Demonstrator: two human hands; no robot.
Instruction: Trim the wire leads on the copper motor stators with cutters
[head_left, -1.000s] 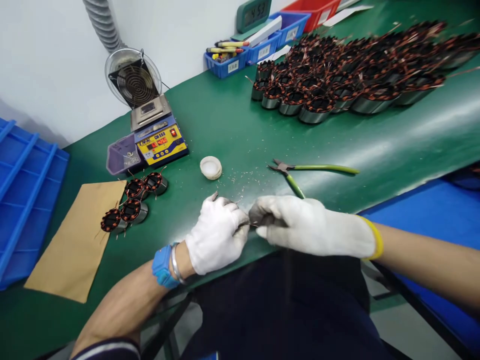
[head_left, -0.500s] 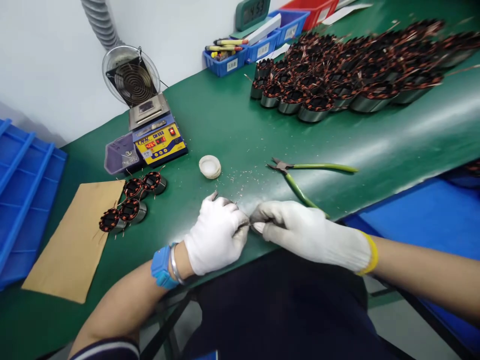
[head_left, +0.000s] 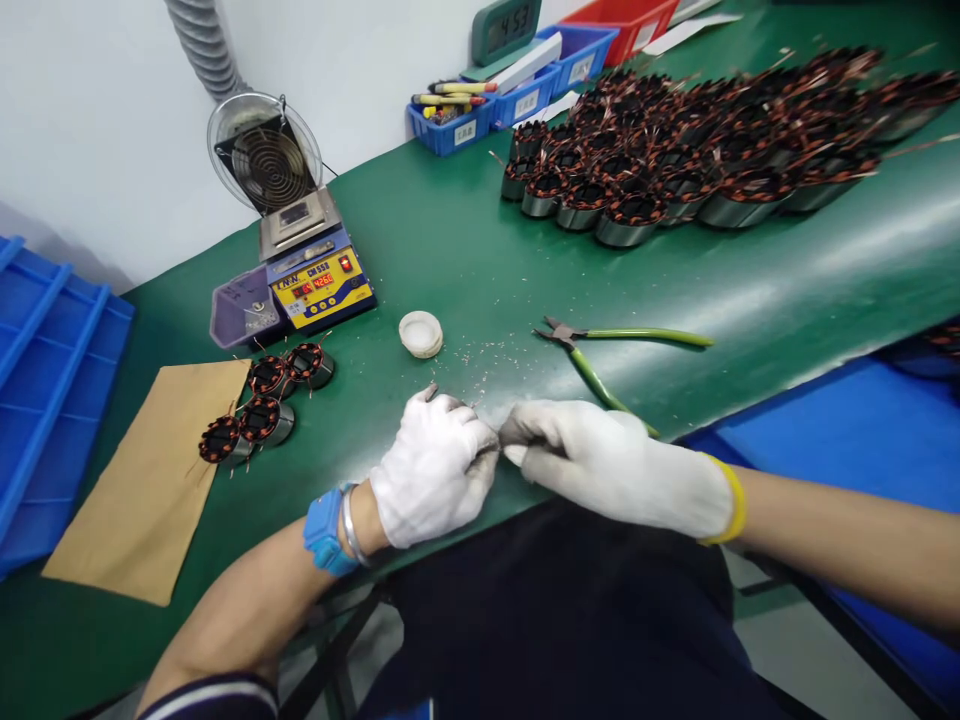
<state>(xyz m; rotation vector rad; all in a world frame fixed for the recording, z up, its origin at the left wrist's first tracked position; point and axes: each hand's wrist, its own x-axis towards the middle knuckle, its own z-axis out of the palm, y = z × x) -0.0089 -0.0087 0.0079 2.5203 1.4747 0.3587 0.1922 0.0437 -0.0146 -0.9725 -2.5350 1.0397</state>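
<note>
Both hands wear white gloves with darkened fingertips and meet at the table's near edge. My left hand (head_left: 436, 470) is curled closed, back upward, around something its fingers hide. Thumb and fingers of my right hand (head_left: 600, 455) are pinched together, touching the left fingertips; whatever they grip is too small or covered to make out. Just beyond the right hand lie green-handled cutting pliers (head_left: 566, 335), jaws apart. A small round white dish (head_left: 421, 334) sits beyond the left hand. Tiny copper-coloured clippings (head_left: 487, 360) are scattered between dish and pliers.
Several copper-wound stators (head_left: 262, 420) stand by a brown cardboard sheet (head_left: 142, 490) at left; many more stators (head_left: 630, 220) crowd the back right. Behind are a yellow-blue solder pot unit (head_left: 322, 290), a fume fan (head_left: 268, 165), blue bins (head_left: 454, 130) and a clock (head_left: 506, 28).
My right hand and wrist have shifted very slightly left and up. The left hand stays almost still, and the objects on the table lie as before.
</note>
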